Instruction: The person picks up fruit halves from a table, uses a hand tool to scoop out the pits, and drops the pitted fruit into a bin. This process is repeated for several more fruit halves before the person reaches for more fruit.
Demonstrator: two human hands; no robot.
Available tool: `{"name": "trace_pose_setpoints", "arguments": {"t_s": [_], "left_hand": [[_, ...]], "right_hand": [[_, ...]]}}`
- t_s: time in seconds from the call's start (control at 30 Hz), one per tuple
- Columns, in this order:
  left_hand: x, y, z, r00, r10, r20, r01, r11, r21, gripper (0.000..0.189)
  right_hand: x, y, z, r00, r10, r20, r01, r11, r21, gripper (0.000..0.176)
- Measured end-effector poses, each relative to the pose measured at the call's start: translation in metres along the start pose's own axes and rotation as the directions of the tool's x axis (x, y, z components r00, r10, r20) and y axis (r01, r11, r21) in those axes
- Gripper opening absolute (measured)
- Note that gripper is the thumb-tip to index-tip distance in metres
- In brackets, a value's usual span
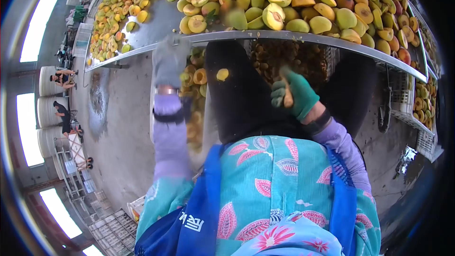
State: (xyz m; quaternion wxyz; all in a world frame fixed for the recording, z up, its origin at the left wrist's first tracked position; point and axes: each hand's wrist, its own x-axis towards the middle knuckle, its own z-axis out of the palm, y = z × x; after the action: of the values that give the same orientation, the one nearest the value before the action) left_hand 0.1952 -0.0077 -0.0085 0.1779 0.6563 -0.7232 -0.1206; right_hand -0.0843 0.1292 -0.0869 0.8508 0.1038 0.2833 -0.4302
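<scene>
You have two gloved hands up: right hand (300, 97) clenching one tan object (287, 96), left hand (168, 62) blurred, grip impossible to tell.

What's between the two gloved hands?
Head view: one yellow fruit piece against dark cloth, between the blurred left hand and the right hand gripping a brown object.

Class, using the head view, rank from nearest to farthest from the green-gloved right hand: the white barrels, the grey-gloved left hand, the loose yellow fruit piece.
From the right hand:
1. loose yellow fruit piece, just to its left
2. left hand, farther left
3. white barrels, far left edge
</scene>
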Motion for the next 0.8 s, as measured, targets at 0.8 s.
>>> {"name": "trace_pose_setpoints", "arguments": {"t_s": [0.8], "left_hand": [[-0.029, 0.131, 0.075, 0.970, 0.147, 0.193, 0.162, 0.198, -0.967, 0.036]], "right_hand": [[0.007, 0.020, 0.048, 0.440, -0.814, 0.380, 0.337, -0.243, -0.910, 0.028]]}}
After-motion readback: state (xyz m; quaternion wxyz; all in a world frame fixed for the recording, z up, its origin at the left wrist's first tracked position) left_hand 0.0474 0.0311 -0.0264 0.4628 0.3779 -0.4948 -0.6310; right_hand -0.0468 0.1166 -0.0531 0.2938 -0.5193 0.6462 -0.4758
